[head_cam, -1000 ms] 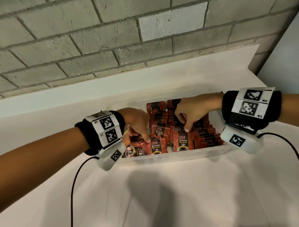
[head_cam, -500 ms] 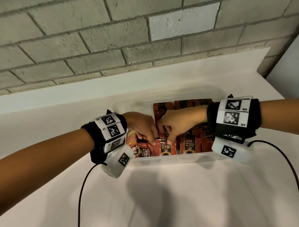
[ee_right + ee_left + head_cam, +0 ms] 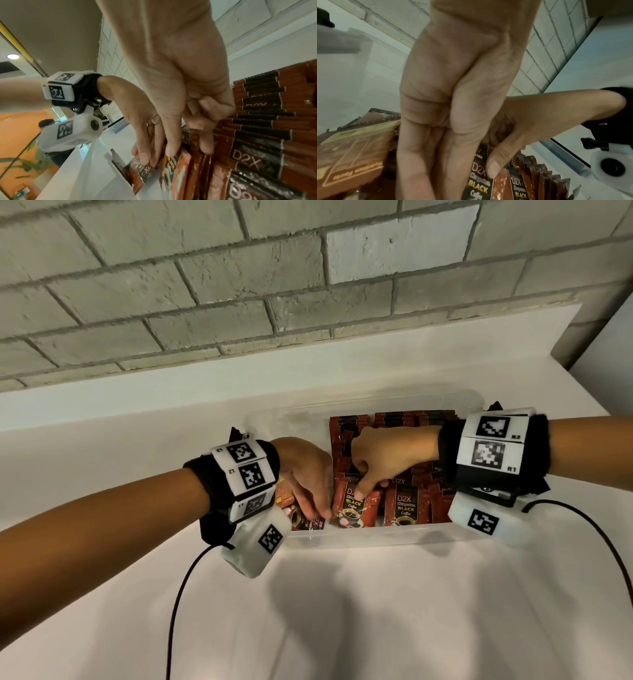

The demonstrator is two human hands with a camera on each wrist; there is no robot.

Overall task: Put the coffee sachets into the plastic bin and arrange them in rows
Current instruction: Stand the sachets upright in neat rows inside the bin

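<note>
One plastic bin (image 3: 359, 539) holds coffee sachets (image 3: 406, 505) too many and too overlapped to count, with two hands inside.

Dim indoor light, soft shadows, wide-angle edge distortion, wrist views blurred

A clear plastic bin (image 3: 370, 537) holds red-and-black coffee sachets (image 3: 404, 419) standing upright in rows across its right side. One front sachet (image 3: 354, 508) leans tilted, and a few lie loose at the left end.

Left hand (image 3: 453, 108) fingers straight beside coffee sachets (image 3: 479, 186)
</note>
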